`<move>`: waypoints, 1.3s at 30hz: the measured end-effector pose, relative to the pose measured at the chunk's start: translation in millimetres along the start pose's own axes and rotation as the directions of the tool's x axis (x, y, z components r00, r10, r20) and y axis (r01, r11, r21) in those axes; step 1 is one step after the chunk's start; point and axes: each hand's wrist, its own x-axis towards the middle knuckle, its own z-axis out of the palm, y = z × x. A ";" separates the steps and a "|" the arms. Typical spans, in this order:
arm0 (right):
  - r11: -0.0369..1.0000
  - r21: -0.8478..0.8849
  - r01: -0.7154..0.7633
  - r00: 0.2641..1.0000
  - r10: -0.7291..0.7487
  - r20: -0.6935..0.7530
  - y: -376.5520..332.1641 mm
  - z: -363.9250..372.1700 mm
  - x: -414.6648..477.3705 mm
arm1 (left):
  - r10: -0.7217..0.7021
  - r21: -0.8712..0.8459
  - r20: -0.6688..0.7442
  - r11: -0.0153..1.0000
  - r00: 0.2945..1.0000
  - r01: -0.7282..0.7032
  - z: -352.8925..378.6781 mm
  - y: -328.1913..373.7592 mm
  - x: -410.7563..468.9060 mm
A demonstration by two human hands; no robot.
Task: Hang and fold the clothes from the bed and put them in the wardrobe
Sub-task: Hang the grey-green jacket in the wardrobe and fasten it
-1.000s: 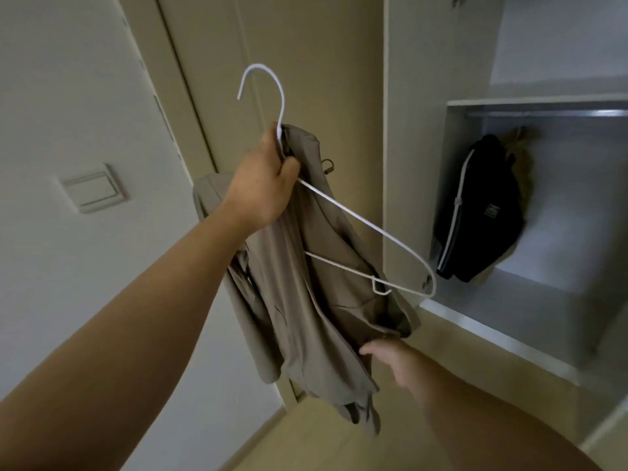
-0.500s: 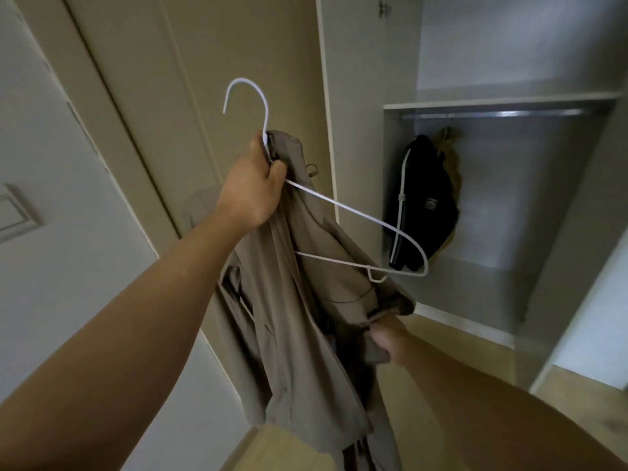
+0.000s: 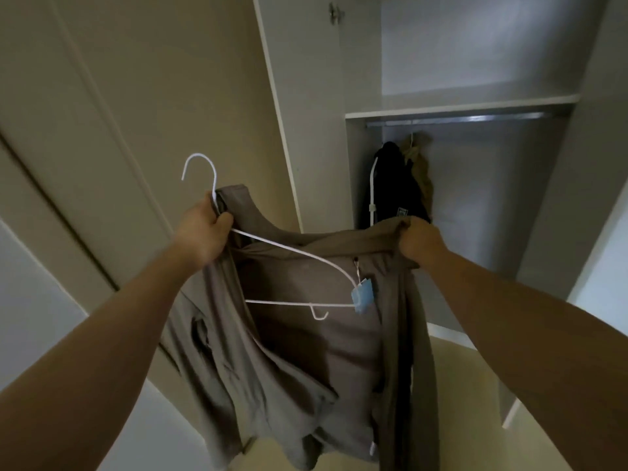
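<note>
- Gripping with the left hand (image 3: 204,232) the neck of the white wire hanger (image 3: 295,252), just under its hook. A fold of the taupe garment (image 3: 306,362) pinched in the same fist.
- Clutching with the right hand (image 3: 419,244) a bunched upper edge of the same garment, at about the left hand's height and well apart from it.
- Stretched between the two hands: the garment's opening, cloth sagging in the middle, the rest hanging toward the floor.
- Long axis of the hanger running from the left hand down and to the right. Free shoulder end inside the opening, beside a blue tag (image 3: 363,297), short of the right hand's corner.
- Judged not yet seated on that side. Next move likely to turn on closing that gap by drawing the right-hand edge over the free end.
- Hook standing above the left fist, tip curling to the left.
- Farther out, ahead and to the right: open wardrobe (image 3: 360,171), metal rail (image 3: 475,117) under a shelf (image 3: 475,104), above hand level, nearer the right hand than the left.
- Hanging at the rail's left end: a black garment (image 3: 397,195) and a tan one (image 3: 423,171) behind it.
</note>
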 end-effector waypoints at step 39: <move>0.928 -0.087 -0.363 0.842 0.287 -0.458 43.4 -102.6 286.4 | 0.565 -0.263 0.394 0.825 0.725 -0.500 406.6 156.8 345.4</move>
